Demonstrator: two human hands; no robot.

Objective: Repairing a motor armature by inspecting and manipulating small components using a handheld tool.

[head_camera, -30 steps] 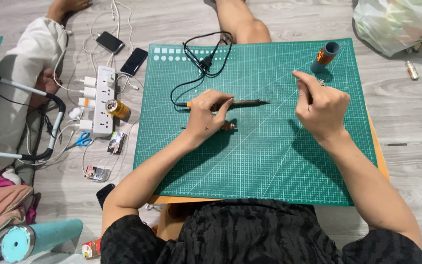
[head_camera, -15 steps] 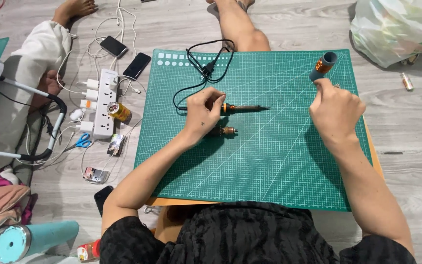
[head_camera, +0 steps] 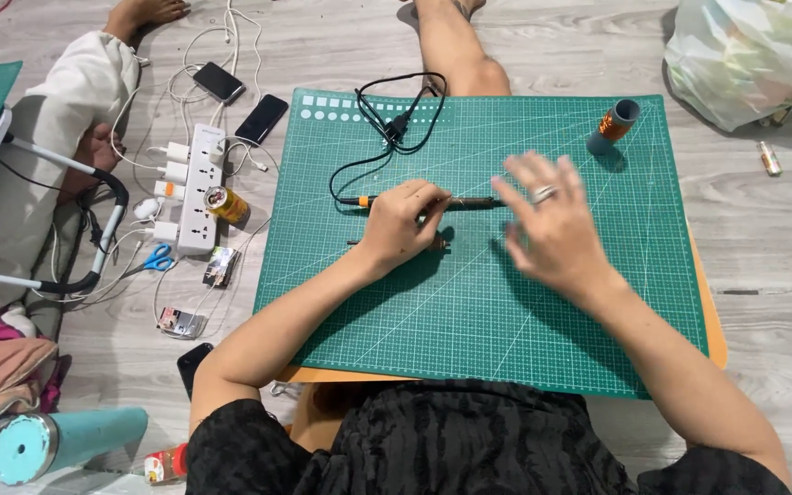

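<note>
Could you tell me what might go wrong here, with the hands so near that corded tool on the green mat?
The left hand holds the soldering iron flat on the green mat, and the right hand hangs open just beside its tip; if the tip is hot, a finger might get burnt. The black cord loops loosely on the mat, so a tug could drag the iron. The wire spool stands near the mat's far edge and might get knocked off.

The right hand (head_camera: pixel 550 227) is motion-blurred, so its grip cannot be read. The left hand (head_camera: pixel 402 223) covers the middle of the soldering iron (head_camera: pixel 474 203) and most of a small dark tool (head_camera: pixel 352 243) beneath it. The plastic bag (head_camera: pixel 744 55) is cut off by the top-right edge.
</note>
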